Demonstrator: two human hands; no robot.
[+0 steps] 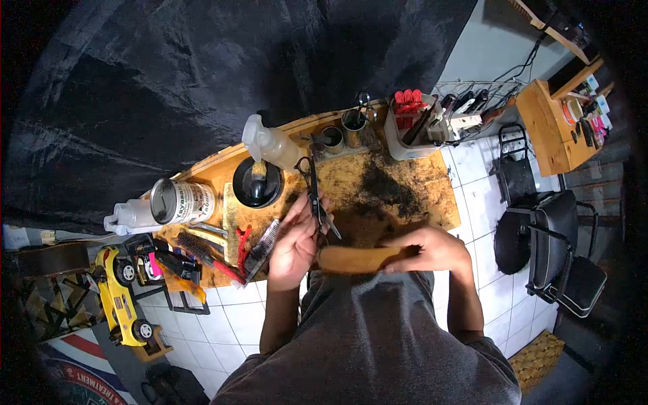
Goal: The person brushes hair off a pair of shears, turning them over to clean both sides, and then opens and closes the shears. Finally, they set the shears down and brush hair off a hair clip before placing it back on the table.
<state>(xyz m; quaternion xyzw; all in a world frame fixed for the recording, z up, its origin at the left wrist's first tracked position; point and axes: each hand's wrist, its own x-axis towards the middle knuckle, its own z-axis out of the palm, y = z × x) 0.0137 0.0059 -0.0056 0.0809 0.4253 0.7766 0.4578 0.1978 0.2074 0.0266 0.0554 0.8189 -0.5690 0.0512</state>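
Observation:
My left hand (295, 244) is palm up at the front edge of the wooden table, its fingers closed around a pair of dark scissors (314, 196). The scissors lie across the fingers with their finger loops toward the back. Just right of it, my right hand (432, 251) grips the right end of a curved, light brown wooden piece (358, 260). The left end of this piece reaches close to my left palm; whether they touch is unclear. Dark hair clippings (386, 190) are scattered on the table behind my hands.
Left on the table are a black bowl with a brush (258, 182), a labelled can (183, 201), combs (231, 226) and a clipper (178, 266). Behind stand a spray bottle (273, 145) and metal cups (354, 125). A tool bin (413, 138) is back right; a chair (563, 239) stands farther right.

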